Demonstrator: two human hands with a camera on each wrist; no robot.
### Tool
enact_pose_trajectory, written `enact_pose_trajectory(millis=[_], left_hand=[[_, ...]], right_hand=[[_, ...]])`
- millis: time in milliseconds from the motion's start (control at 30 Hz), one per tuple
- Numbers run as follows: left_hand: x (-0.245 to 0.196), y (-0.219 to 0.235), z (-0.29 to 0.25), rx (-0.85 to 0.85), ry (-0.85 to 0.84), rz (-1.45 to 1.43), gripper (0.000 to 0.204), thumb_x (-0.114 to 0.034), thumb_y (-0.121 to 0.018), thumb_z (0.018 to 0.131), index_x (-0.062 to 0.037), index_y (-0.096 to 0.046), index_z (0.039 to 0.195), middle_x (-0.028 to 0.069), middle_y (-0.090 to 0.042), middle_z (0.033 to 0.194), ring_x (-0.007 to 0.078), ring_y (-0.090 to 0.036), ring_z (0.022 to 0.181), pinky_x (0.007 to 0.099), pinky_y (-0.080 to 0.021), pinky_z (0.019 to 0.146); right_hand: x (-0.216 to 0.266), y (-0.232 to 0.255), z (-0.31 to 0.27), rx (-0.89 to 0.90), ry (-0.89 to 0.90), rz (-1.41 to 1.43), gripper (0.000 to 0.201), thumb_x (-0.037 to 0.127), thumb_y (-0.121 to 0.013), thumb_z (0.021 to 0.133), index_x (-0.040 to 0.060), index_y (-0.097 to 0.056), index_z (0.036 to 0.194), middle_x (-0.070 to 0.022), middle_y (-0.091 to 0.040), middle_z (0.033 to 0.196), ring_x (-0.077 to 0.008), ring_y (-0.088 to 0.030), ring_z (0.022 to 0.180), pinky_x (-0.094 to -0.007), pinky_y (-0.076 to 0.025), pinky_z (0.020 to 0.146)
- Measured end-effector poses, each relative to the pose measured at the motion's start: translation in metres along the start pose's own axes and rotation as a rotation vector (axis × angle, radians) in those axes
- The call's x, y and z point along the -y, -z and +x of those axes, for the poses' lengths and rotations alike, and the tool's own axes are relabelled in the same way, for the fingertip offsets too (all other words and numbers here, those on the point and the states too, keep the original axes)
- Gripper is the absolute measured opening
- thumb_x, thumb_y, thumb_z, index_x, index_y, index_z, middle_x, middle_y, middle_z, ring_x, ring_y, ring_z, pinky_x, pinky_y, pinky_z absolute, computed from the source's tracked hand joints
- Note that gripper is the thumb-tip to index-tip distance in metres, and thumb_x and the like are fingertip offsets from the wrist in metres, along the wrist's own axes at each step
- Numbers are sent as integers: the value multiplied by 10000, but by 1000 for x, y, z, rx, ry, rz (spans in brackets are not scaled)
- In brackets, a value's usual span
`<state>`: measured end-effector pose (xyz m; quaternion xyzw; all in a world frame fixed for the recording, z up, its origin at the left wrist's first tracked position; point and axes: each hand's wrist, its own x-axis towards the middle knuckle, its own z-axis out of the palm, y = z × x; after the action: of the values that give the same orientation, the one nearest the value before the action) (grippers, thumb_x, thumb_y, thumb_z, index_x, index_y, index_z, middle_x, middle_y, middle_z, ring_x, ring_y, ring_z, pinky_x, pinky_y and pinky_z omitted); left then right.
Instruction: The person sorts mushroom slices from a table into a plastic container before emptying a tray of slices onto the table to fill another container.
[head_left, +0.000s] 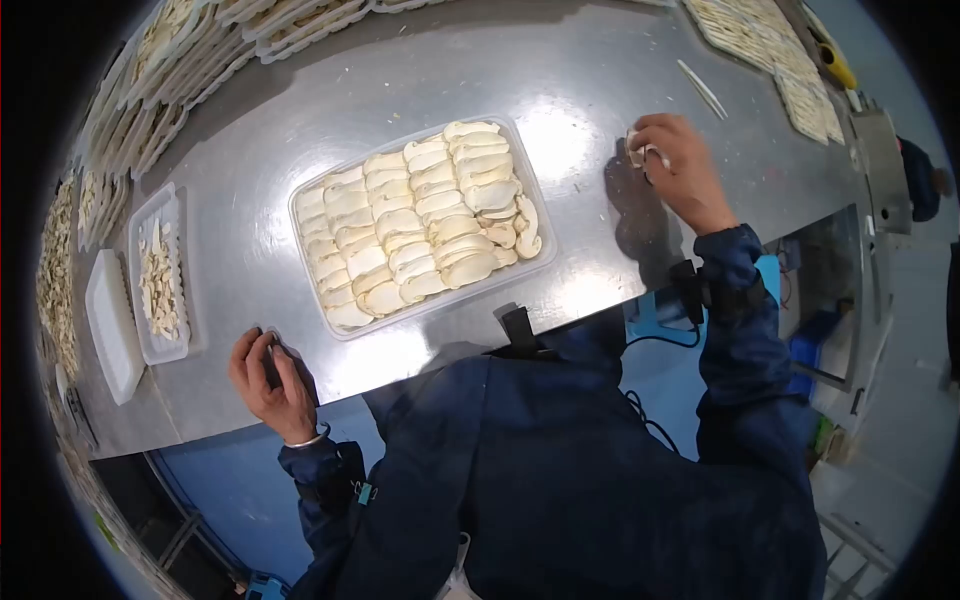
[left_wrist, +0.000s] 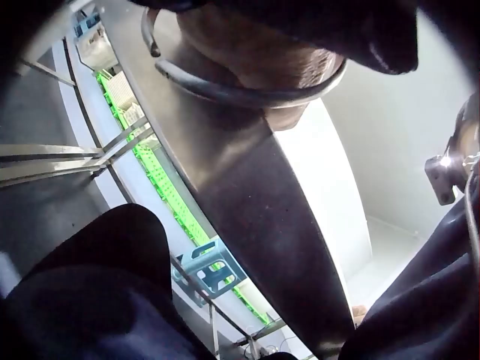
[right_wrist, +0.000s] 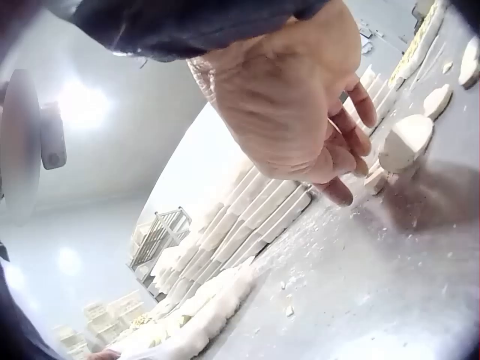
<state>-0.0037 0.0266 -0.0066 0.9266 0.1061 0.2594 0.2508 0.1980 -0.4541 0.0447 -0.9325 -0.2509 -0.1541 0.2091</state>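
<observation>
At the right of the head view, the right hand (head_left: pixel 685 170) has bent fingers and pinches a pale slice (head_left: pixel 633 150) above the metal table. In the right wrist view this hand (right_wrist: pixel 300 112) has pale slices (right_wrist: pixel 406 142) at its fingertips; the exact contact is partly hidden. A clear tray (head_left: pixel 548 250) holds overlapping rows of pale slices (head_left: pixel 400 225), between the hands. The left hand (head_left: pixel 273 388) lies at the table's front edge, its fingers loosely bent and holding nothing. Only its wrist with a metal bracelet (left_wrist: pixel 240 96) shows in the left wrist view.
Stacked filled trays (head_left: pixel 165 85) stand at the far left. Nearer, a white tray (head_left: pixel 170 345) holds small pieces, beside a plain white tray (head_left: pixel 115 325). A thin white tool (head_left: pixel 703 90) lies at the back right, near more filled trays (head_left: pixel 745 35).
</observation>
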Motion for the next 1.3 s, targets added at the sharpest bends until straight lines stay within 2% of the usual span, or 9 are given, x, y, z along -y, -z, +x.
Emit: enact_pose_trajectory(millis=[100, 200, 300, 533, 633, 833, 1033, 1133, 1300], left_hand=[[-1, 1, 1, 15, 4, 7, 172, -39, -601, 930, 11, -677, 1076, 158, -600, 1216, 300, -590, 1117, 375, -484, 951], [2, 1, 1, 22, -14, 12, 179, -45, -596, 945, 19, -674, 1094, 154, -593, 1226, 286, -593, 1121, 363, -489, 951], [-2, 1, 0, -1, 13, -14, 163, -23, -603, 918, 6, -680, 1059, 163, -607, 1203, 313, -585, 1122, 386, -486, 945], [-1, 1, 2, 2, -9, 7, 162, -29, -602, 916, 5, -680, 1054, 163, -611, 1201, 319, -589, 1114, 390, -483, 950], [0, 1, 1, 6, -8, 21, 163, -32, -600, 916, 5, -680, 1054, 163, -611, 1202, 320, -591, 1111, 393, -484, 948], [-1, 0, 1, 0, -9, -6, 166, -22, -605, 912, 8, -682, 1055, 163, -612, 1200, 318, -592, 1109, 389, -479, 953], [-3, 1, 2, -6, -22, -8, 168, -11, -613, 906, 5, -686, 1056, 163, -617, 1192, 312, -593, 1107, 382, -475, 956], [-2, 0, 2, -14, -14, -33, 170, -8, -616, 903, 1, -686, 1058, 162, -618, 1189, 310, -593, 1106, 382, -473, 958], [-2, 1, 2, -9, -20, -24, 174, -8, -619, 902, -1, -684, 1063, 161, -616, 1188, 309, -594, 1104, 379, -478, 952]], right_hand=[[-4, 12, -2, -25, -186, -189, 98, 86, -607, 831, 20, -679, 827, -126, -656, 951, -346, -615, 898, -469, -485, 807], [16, 10, 1, 190, -313, -279, 188, 192, -643, 839, 10, -664, 802, -144, -643, 855, -354, -624, 837, -474, -485, 782], [24, -1, 2, 190, -335, -424, 273, 273, -660, 838, 3, -670, 804, -154, -639, 796, -355, -626, 784, -474, -485, 762], [21, -15, -1, 181, -176, -373, 201, 185, -682, 817, 26, -639, 932, -117, -641, 963, -310, -605, 978, -439, -456, 841], [27, -10, 1, 207, -256, -264, 179, 153, -675, 817, 34, -637, 945, -107, -633, 973, -307, -596, 981, -427, -447, 849], [22, -14, 3, 158, -33, -179, 163, 121, -646, 822, 37, -637, 961, -105, -615, 953, -303, -580, 964, -414, -439, 860], [23, -15, 3, 189, 28, -253, 149, 108, -638, 791, 22, -609, 910, -122, -583, 919, -302, -568, 919, -417, -432, 836], [26, -15, 3, 96, 76, -225, 159, 104, -643, 773, 18, -591, 896, -127, -572, 912, -303, -565, 885, -419, -434, 813], [97, -6, 17, 56, 302, -46, 222, 80, -657, 713, 22, -563, 906, -123, -541, 903, -286, -562, 870, -406, -444, 792]])
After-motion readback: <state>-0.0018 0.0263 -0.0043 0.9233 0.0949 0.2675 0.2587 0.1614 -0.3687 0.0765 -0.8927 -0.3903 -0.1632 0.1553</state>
